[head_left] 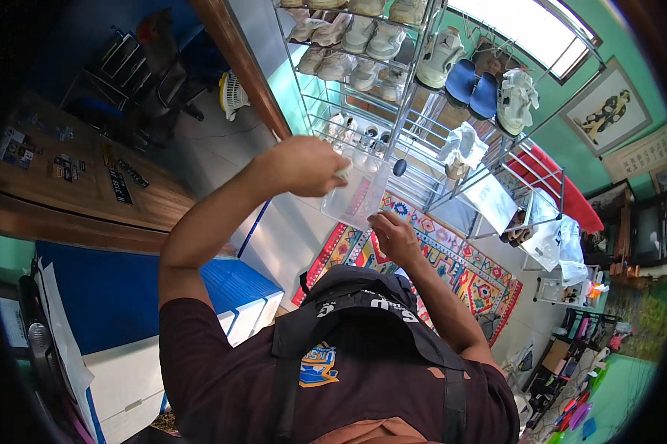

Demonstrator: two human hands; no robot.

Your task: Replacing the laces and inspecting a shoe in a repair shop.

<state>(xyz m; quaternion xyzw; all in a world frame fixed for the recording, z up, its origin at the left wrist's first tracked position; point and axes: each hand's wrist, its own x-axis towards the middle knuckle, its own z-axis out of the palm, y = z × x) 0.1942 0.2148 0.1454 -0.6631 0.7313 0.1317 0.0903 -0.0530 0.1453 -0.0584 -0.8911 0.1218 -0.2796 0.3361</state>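
Observation:
A clear plastic panel or shallow box [356,194] is held up in front of me, with the shoe rack and patterned rug showing through it. My right hand [396,238] grips its near right corner between thumb and fingers. Over its upper left side is my left hand [307,166], closed, with the arm bent at the elbow. Something small and pale, perhaps a cloth [344,169], pokes out between those fingers; most of it is hidden.
Ahead stands a metal shoe rack [415,74] with several pale shoes and blue slippers [471,87]. A colourful rug [452,266] covers the floor beneath. At left are a wooden door [74,170] and a blue-topped white cabinet [119,311]. Plastic bags [559,240] hang at right.

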